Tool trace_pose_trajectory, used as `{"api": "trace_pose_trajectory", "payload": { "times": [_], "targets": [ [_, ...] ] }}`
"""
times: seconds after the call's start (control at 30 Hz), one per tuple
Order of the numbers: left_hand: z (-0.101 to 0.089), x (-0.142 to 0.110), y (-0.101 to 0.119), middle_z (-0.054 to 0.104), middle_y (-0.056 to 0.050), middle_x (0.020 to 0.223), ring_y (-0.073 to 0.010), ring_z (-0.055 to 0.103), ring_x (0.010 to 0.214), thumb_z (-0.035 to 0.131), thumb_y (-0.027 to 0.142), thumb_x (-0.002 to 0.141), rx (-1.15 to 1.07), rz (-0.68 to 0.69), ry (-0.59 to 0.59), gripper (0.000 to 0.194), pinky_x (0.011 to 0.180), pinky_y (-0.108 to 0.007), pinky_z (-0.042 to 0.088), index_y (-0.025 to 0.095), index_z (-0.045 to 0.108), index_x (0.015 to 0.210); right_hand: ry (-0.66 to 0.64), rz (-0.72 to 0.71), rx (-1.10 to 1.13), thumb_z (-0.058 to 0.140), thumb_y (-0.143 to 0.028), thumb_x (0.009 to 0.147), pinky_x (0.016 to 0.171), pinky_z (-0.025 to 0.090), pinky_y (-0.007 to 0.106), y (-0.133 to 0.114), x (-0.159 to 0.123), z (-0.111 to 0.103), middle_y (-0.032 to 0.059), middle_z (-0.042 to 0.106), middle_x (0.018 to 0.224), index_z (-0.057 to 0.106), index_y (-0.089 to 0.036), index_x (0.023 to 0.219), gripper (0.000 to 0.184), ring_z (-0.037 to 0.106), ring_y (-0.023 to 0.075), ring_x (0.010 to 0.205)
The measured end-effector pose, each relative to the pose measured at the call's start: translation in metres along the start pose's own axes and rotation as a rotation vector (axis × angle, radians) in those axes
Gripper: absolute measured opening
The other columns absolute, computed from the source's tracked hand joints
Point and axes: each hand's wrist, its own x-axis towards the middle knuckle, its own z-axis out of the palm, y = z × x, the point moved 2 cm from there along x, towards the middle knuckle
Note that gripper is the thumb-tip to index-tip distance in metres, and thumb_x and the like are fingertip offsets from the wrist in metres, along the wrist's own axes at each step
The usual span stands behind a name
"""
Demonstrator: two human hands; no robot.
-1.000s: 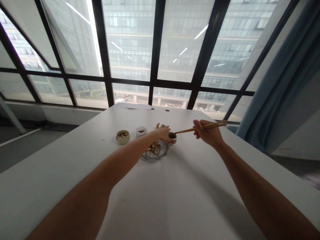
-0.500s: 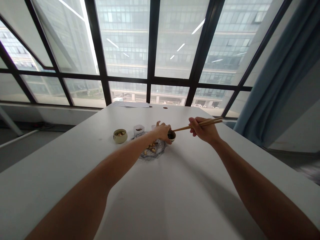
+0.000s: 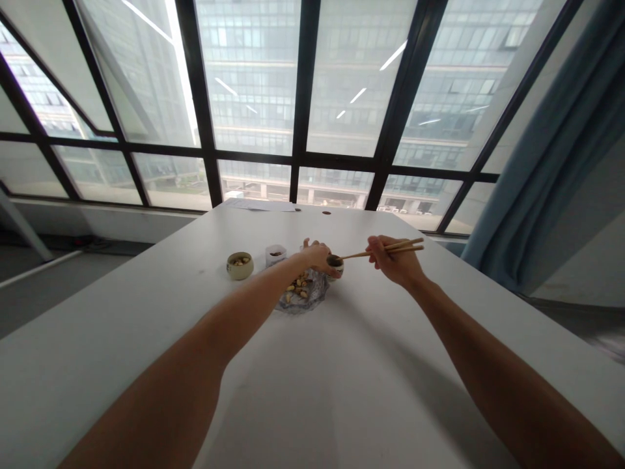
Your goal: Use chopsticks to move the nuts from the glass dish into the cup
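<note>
My left hand [image 3: 318, 256] is closed around a small cup [image 3: 336, 268], which is tilted so that its dark inside shows. In my right hand [image 3: 393, 259] is a pair of wooden chopsticks [image 3: 406, 246]. Their tips reach the mouth of the cup; whether they pinch anything is too small to tell. Below my left wrist lies a clear glass plate [image 3: 317, 296] with several nuts [image 3: 297, 286] on it, partly covered by my forearm.
A pale green bowl [image 3: 239, 268] with nut-like pieces stands left of the plate. Beside it is a white cup [image 3: 275, 253] with dark bits inside. Papers [image 3: 261, 206] lie at the white table's [image 3: 293, 378] far edge, before the windows. A blue curtain [image 3: 532, 150] hangs at right.
The cup's mouth has turned more upward in my left hand. My right hand and the chopsticks have shifted slightly, with the chopsticks held flatter. The whole view has moved a little.
</note>
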Motion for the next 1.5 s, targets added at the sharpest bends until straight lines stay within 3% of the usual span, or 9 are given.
{"api": "trace_pose_trajectory", "payload": {
  "times": [0.13,0.27,0.37,0.47,0.53,0.7,0.9,1.2,1.5],
  "targets": [
    [-0.016,-0.024,-0.024,0.036,-0.017,0.162,-0.0381,0.028,0.149,0.062,0.064,0.084,-0.028,0.022,0.104,0.084,0.124,-0.061,0.005,0.012,0.049,0.148,0.199,0.069,0.206,0.053,-0.084,0.082,0.036,0.041,0.024,-0.013,-0.004,0.004,0.0031,0.061,0.050,0.065,-0.018,0.068,0.068,0.054,0.0129,0.038],
    [-0.028,-0.075,-0.078,0.050,-0.015,0.154,-0.0341,0.039,0.144,0.050,0.056,0.095,-0.018,0.016,0.371,0.061,0.124,-0.057,0.012,0.014,0.059,0.138,-0.118,0.139,0.284,0.056,-0.086,0.079,0.036,0.043,0.023,-0.030,-0.011,0.022,0.0040,0.062,0.049,0.066,-0.017,0.066,0.071,0.054,0.0126,0.037],
    [-0.022,-0.118,-0.122,0.062,-0.013,0.142,-0.0296,0.052,0.135,0.048,0.045,0.098,-0.008,-0.096,0.572,0.043,0.120,-0.053,0.026,0.017,0.065,0.126,-0.348,0.129,0.257,0.058,-0.083,0.080,0.037,0.043,0.022,-0.039,-0.020,0.037,0.0041,0.064,0.051,0.067,-0.017,0.066,0.068,0.057,0.0127,0.039],
    [-0.005,-0.148,-0.156,0.065,-0.013,0.135,-0.0306,0.057,0.128,0.053,0.048,0.095,-0.047,-0.227,0.659,0.042,0.111,-0.049,0.041,0.018,0.066,0.121,-0.406,0.062,0.211,0.059,-0.080,0.082,0.039,0.044,0.022,-0.039,-0.026,0.048,0.0044,0.065,0.053,0.065,-0.017,0.063,0.065,0.059,0.0131,0.042],
    [0.008,-0.160,-0.168,0.066,-0.013,0.133,-0.0304,0.057,0.127,0.055,0.051,0.092,-0.113,-0.291,0.710,0.043,0.109,-0.047,0.044,0.020,0.065,0.120,-0.328,0.034,0.191,0.059,-0.078,0.084,0.039,0.045,0.022,-0.034,-0.028,0.053,0.0046,0.066,0.054,0.064,-0.018,0.062,0.064,0.060,0.0134,0.043],
    [0.035,-0.165,-0.177,0.065,-0.016,0.131,-0.0280,0.063,0.117,0.057,0.057,0.088,-0.430,-0.407,0.794,0.055,0.102,-0.041,0.050,0.017,0.058,0.125,-0.031,0.091,0.296,0.056,-0.077,0.086,0.034,0.043,0.023,-0.022,-0.036,0.062,0.0033,0.063,0.050,0.067,-0.018,0.067,0.063,0.055,0.0133,0.037],
    [0.047,-0.163,-0.177,0.068,-0.016,0.129,-0.0286,0.066,0.117,0.059,0.061,0.085,-0.661,-0.446,0.717,0.065,0.103,-0.042,0.049,0.018,0.052,0.132,-0.157,0.111,0.371,0.056,-0.076,0.087,0.029,0.039,0.023,-0.024,-0.052,0.077,0.0033,0.060,0.044,0.063,-0.019,0.061,0.063,0.051,0.0136,0.031],
    [0.045,-0.166,-0.177,0.074,-0.017,0.112,-0.0310,0.070,0.104,0.056,0.070,0.082,-0.646,-0.457,0.680,0.068,0.093,-0.042,0.054,0.014,0.064,0.120,0.177,0.073,0.347,0.050,-0.076,0.091,0.034,0.044,0.025,0.003,-0.058,0.078,0.0040,0.062,0.047,0.063,-0.021,0.065,0.063,0.054,0.0141,0.035],
    [0.040,-0.169,-0.173,0.076,-0.013,0.106,-0.0295,0.071,0.099,0.056,0.070,0.081,-0.642,-0.446,0.700,0.063,0.090,-0.040,0.055,0.017,0.065,0.112,-0.010,-0.190,0.077,0.040,-0.064,0.100,0.042,0.046,0.028,0.001,-0.076,0.083,0.0036,0.064,0.050,0.065,-0.023,0.065,0.060,0.059,0.0163,0.040]
  ]
}}
